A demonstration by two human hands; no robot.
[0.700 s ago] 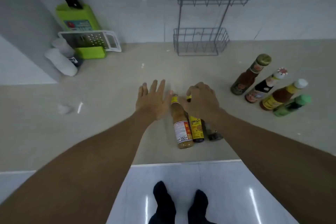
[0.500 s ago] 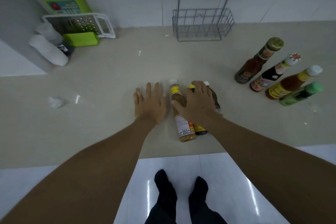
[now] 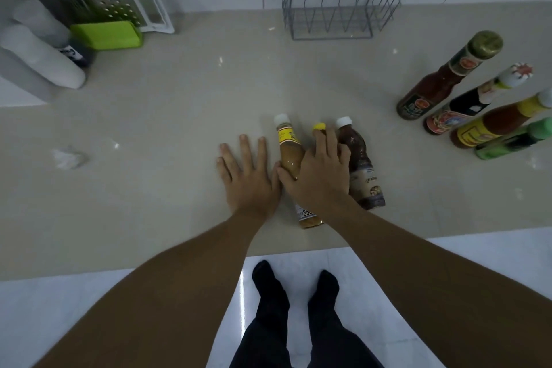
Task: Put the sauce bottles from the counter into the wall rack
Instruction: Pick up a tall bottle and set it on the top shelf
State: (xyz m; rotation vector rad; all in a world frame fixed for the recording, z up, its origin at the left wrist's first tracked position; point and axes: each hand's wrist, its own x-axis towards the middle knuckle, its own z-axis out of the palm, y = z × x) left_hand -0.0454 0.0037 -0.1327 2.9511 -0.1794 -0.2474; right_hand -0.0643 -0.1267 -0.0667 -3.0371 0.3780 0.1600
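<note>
Three sauce bottles stand close together near the counter's front edge: a tan one with a white cap (image 3: 288, 146), a yellow-capped one (image 3: 319, 127) and a dark brown one (image 3: 363, 170). My right hand (image 3: 319, 176) lies over the yellow-capped bottle, fingers wrapped around it and thumb against the tan bottle; most of that bottle is hidden. My left hand (image 3: 248, 176) is open, fingers spread, just left of the tan bottle. The grey wire wall rack (image 3: 340, 6) hangs empty on the back wall. Several more sauce bottles (image 3: 442, 81) stand at the right.
A white grater with green parts (image 3: 98, 6) and white cups (image 3: 41, 57) sit at the back left. A crumpled white scrap (image 3: 67, 158) lies on the beige counter (image 3: 179, 98). My legs show below the counter's front edge.
The view has tilted down, so the rack's upper basket has left the frame. My right hand has spread from the yellow cap down over that bottle's body. My left hand stays open beside the tan bottle.
</note>
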